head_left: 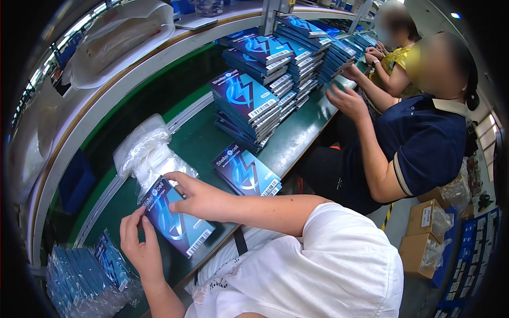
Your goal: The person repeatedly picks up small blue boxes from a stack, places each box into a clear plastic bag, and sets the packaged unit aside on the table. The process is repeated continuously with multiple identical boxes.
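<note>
Both my hands grip one blue box (pixel 177 221). Left hand (pixel 139 243) curls around its near edge; right hand (pixel 200 199) fingers close over its far corner.

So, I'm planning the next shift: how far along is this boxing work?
Done, it seems: tall stacks of blue boxes stand further along the green bench, and one flat box lies nearby. In hand: the left hand and right hand hold one blue box. Left: a bag of bundled blue packs and clear plastic bags remain beside them.
</note>
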A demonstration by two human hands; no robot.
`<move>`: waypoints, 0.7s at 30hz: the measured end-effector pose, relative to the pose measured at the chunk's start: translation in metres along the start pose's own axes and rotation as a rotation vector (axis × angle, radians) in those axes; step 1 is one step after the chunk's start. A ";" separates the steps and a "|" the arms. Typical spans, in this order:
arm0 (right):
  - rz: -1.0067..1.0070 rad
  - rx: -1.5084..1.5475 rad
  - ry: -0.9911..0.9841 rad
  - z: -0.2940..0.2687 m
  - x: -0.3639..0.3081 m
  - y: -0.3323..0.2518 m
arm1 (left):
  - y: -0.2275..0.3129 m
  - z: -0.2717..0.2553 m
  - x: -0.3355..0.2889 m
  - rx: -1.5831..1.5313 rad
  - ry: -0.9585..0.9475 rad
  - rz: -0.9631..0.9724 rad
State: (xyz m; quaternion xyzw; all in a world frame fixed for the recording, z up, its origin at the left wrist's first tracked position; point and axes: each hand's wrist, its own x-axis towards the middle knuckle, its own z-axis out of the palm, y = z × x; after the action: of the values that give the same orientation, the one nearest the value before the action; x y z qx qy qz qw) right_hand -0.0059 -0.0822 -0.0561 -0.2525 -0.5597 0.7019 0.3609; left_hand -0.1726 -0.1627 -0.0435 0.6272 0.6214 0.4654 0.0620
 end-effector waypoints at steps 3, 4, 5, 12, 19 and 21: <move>-0.110 -0.009 0.039 -0.001 0.007 0.022 | 0.001 -0.001 0.002 -0.023 0.035 -0.028; -0.041 -0.051 0.048 -0.001 0.003 0.009 | 0.001 -0.003 0.002 -0.008 0.026 -0.018; 0.028 -0.095 0.056 0.001 0.003 0.000 | 0.002 -0.003 0.001 0.032 0.012 0.014; 0.067 0.133 0.205 0.002 0.008 0.008 | -0.001 -0.004 0.007 -0.002 -0.027 0.038; -0.022 0.275 0.099 0.021 -0.014 -0.004 | -0.002 0.006 0.006 -1.228 -0.076 -0.805; 0.061 0.325 0.083 0.019 -0.014 0.001 | -0.007 0.010 0.004 -1.428 -0.133 -0.734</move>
State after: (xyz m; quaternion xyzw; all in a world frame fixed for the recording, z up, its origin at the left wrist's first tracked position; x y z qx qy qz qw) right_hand -0.0116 -0.1052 -0.0533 -0.2362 -0.4155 0.7829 0.3984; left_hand -0.1715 -0.1524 -0.0514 0.2186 0.3354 0.6619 0.6337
